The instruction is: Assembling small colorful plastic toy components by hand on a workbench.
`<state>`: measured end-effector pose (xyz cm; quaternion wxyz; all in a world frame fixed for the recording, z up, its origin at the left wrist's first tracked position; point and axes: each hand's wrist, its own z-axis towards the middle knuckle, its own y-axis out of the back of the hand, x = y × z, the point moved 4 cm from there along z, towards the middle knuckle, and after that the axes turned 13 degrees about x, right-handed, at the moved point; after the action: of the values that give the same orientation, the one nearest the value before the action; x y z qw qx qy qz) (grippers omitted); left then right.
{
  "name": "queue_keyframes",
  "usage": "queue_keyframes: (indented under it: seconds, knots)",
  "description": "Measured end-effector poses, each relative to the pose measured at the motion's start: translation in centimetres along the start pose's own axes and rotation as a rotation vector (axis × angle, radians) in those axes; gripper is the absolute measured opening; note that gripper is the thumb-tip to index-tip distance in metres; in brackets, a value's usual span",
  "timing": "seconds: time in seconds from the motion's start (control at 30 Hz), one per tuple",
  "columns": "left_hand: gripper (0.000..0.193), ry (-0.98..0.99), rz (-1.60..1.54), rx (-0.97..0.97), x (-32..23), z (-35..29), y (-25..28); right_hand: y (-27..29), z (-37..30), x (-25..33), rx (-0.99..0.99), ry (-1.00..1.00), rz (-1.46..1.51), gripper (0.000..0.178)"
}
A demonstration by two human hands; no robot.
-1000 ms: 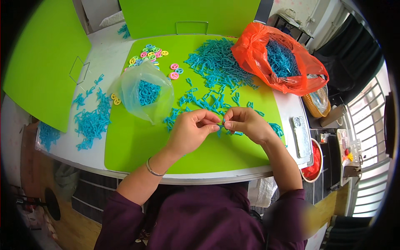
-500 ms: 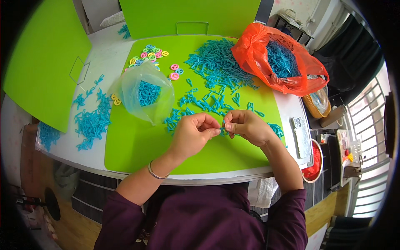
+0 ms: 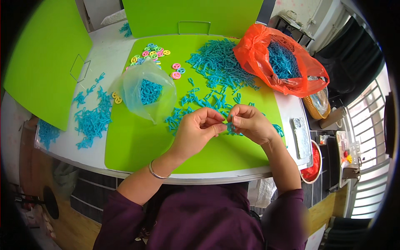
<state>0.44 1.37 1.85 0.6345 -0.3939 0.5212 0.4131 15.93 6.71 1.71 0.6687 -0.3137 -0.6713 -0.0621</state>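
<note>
My left hand point(image 3: 199, 131) and my right hand point(image 3: 252, 125) meet over the near middle of the green mat, fingertips almost touching. The right thumb and forefinger pinch a small teal plastic piece point(image 3: 230, 126), mostly covered by the fingers. My left thumb and forefinger are pressed together; what they hold is too small to make out. Loose teal plastic pieces point(image 3: 208, 100) lie scattered just beyond both hands. A translucent plastic bag point(image 3: 164, 109) with teal pieces inside stands open to the left of them.
Behind lies a big heap of teal pieces point(image 3: 216, 58), beside a red plastic bag point(image 3: 260, 46) filled with more. Coloured round discs point(image 3: 176, 75) sit behind the translucent bag. Another teal pile point(image 3: 92, 121) is on the white table at left; a phone point(image 3: 299, 129) lies at right.
Both hands have shifted slightly right and away from me, their fingertips still together. The right hand has turned a little, and more teal shows beneath its fingers.
</note>
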Motion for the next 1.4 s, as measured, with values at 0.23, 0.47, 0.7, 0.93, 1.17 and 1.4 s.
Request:
queue_keyframes:
  seconds: [0.23, 0.47, 0.7, 0.93, 1.17, 1.4]
  knots:
    - [0.02, 0.029, 0.143, 0.025, 0.0, -0.1, 0.2, -0.1, 0.4, -0.2, -0.039, 0.14, 0.144, 0.013]
    - [0.017, -0.075, 0.312, 0.002, -0.4, -0.3, 0.5, -0.1, 0.2, -0.3, 0.031, 0.077, 0.008, 0.013]
    - [0.019, -0.052, 0.129, -0.046, 0.3, 0.0, -0.2, -0.1, 1.4, -1.4, -0.047, 0.175, 0.244, 0.009]
    - [0.034, 0.068, -0.262, -0.138, 1.5, 0.5, -0.6, 0.5, 1.2, -0.5, -0.117, 0.207, 0.305, 0.009]
    - [0.022, 0.2, -0.507, -0.068, 3.2, 0.4, 0.1, -0.1, 0.2, 1.3, -0.135, 0.055, 0.17, 0.024]
    - [0.017, 0.188, -0.806, -0.051, 2.1, 0.4, 1.2, 6.2, -4.0, 5.2, -0.644, -0.123, -1.238, 0.017]
